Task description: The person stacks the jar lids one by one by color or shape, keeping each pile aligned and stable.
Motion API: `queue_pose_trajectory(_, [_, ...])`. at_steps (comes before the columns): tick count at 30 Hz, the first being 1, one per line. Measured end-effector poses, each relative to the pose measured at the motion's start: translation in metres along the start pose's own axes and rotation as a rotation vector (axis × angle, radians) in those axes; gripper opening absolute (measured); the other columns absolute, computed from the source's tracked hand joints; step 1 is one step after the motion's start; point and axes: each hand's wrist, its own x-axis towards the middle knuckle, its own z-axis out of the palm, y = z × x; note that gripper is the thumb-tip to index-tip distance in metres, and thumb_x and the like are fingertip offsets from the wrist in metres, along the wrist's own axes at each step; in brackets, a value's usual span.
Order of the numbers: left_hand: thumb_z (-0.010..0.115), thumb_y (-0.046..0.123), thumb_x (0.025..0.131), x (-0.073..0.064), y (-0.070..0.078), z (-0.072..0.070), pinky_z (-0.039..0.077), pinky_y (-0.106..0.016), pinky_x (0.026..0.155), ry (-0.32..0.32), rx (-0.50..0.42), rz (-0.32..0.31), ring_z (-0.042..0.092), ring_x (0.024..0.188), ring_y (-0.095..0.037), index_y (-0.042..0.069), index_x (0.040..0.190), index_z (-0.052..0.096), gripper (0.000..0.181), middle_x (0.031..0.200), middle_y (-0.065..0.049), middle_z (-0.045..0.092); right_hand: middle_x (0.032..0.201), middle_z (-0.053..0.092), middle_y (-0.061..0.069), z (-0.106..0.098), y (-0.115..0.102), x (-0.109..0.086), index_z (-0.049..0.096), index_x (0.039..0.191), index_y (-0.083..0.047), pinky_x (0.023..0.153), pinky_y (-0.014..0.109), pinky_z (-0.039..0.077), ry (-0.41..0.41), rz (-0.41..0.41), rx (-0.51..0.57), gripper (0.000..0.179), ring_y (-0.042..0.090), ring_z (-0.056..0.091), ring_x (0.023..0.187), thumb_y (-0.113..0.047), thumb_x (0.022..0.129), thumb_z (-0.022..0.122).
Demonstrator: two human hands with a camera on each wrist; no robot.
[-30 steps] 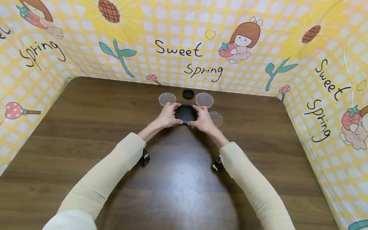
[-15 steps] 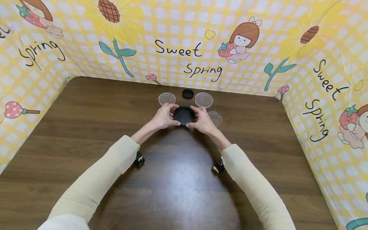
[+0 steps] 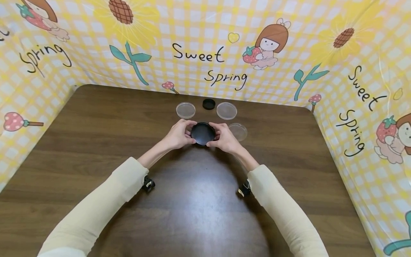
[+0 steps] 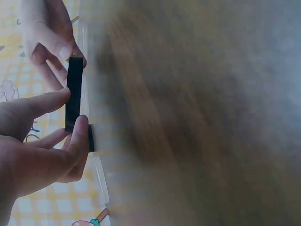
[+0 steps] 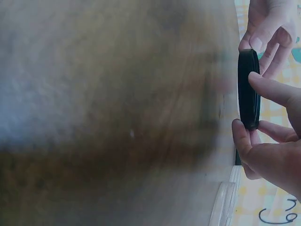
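Note:
A shallow, round black dish (image 3: pixel 203 134) sits between both hands near the middle of the table in the head view. My left hand (image 3: pixel 178 135) grips its left rim, and my right hand (image 3: pixel 224 137) grips the right rim. In the left wrist view the black dish (image 4: pixel 74 94) appears edge-on, pinched between thumb and fingers. The right wrist view also has the black dish (image 5: pixel 249 89) edge-on, apparently just off the tabletop. Behind the hands lie a small black round dish (image 3: pixel 208 104) and two clear round dishes, one left (image 3: pixel 185 110) and one right (image 3: pixel 226 111).
Another clear round dish (image 3: pixel 238 132) lies right beside the right hand, partly hidden by it. The brown wooden table (image 3: pixel 96 150) ends at a yellow checked cloth wall (image 3: pixel 189 71) at the back and both sides.
Both hands have brought the black dish slightly toward the person and to the left, away from the clear dishes. The grip on it stays the same.

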Motion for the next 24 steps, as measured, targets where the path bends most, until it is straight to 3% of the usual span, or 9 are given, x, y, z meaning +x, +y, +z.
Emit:
queue_pose_trajectory(12, [0.078, -0.002, 0.076, -0.027, -0.005, -0.011, 0.054, -0.035, 0.082, -0.062, -0.041, -0.031, 0.06, 0.099, -0.032, -0.001, 0.136, 0.05, 0.066, 0.123, -0.022, 0.047, 0.13, 0.033, 0.028, 0.012, -0.016, -0.017, 0.037, 0.143, 0.008, 0.088, 0.034, 0.051, -0.065, -0.05, -0.004, 0.075, 0.035, 0.058, 0.106, 0.012, 0.076, 0.072])
queue_pose_trajectory(17, [0.077, -0.003, 0.077, -0.039, -0.01, -0.017, 0.054, -0.035, 0.082, -0.093, -0.047, -0.005, 0.059, 0.099, -0.034, -0.003, 0.136, 0.049, 0.066, 0.123, -0.024, 0.047, 0.127, 0.037, 0.026, 0.02, -0.021, -0.021, 0.042, 0.14, 0.008, 0.088, 0.029, 0.051, -0.068, -0.047, 0.002, 0.072, 0.034, 0.059, 0.104, 0.011, 0.076, 0.074])
queue_pose_trajectory(24, [0.077, -0.007, 0.076, -0.046, -0.016, -0.019, 0.054, -0.036, 0.082, -0.111, -0.061, 0.004, 0.06, 0.1, -0.036, -0.005, 0.134, 0.049, 0.064, 0.123, -0.026, 0.047, 0.123, 0.04, 0.025, 0.03, -0.019, -0.024, 0.043, 0.139, 0.009, 0.087, 0.027, 0.051, -0.08, -0.046, -0.009, 0.069, 0.034, 0.06, 0.102, 0.013, 0.076, 0.071])
